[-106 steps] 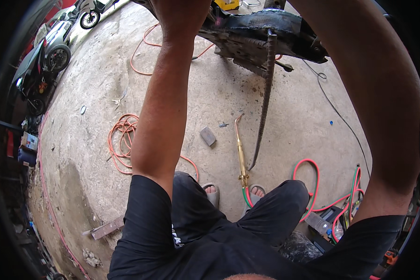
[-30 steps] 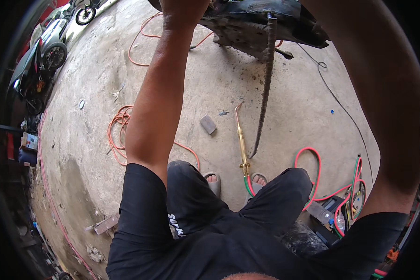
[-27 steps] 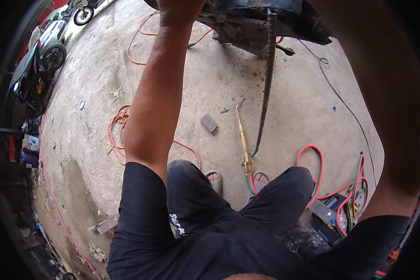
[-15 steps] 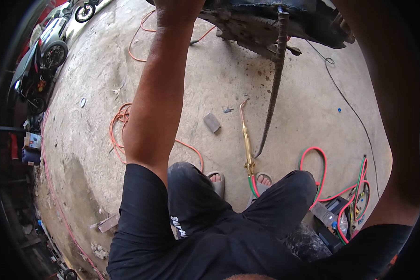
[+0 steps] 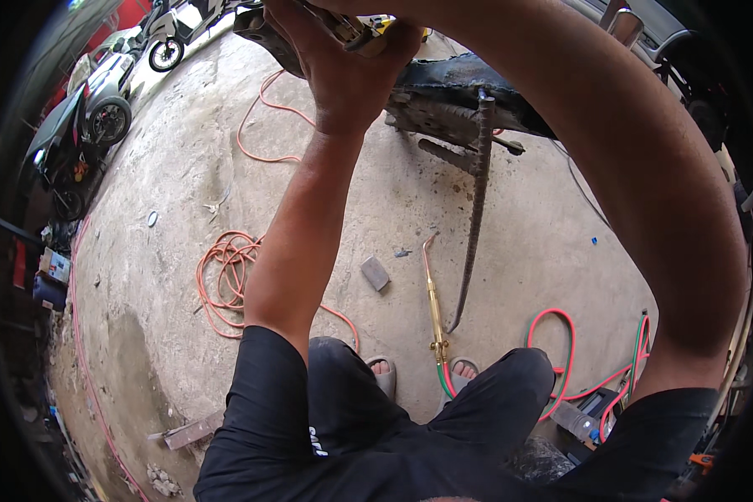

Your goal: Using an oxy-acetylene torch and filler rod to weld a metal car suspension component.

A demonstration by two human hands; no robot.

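At the top edge, my left hand (image 5: 356, 84) is closed around a metal piece (image 5: 345, 30) with shiny and dark parts, whose kind I cannot make out. My right forearm crosses above the work from the right, and my right hand (image 5: 368, 7) is beside the left, mostly cut off with its fingers hidden. Just beyond them sits a dark, worn metal frame (image 5: 443, 117). A ribbed steel bar (image 5: 479, 184) slopes down from it to the floor. Between my feet, a brass gas torch (image 5: 433, 309) with a bent copper tip lies on the concrete, touched by neither hand.
Red and green hoses (image 5: 552, 312) loop at the right near a plastic bottle (image 5: 574, 418). An orange cable (image 5: 226, 251) is coiled at the left. A grey block (image 5: 376, 274) lies mid-floor. Motorcycles (image 5: 109, 121) stand at the far left.
My right arm has swung left across the top, bringing that hand next to the left one. The left hand and its metal piece have come into view. The floor scene sits lower in the picture.
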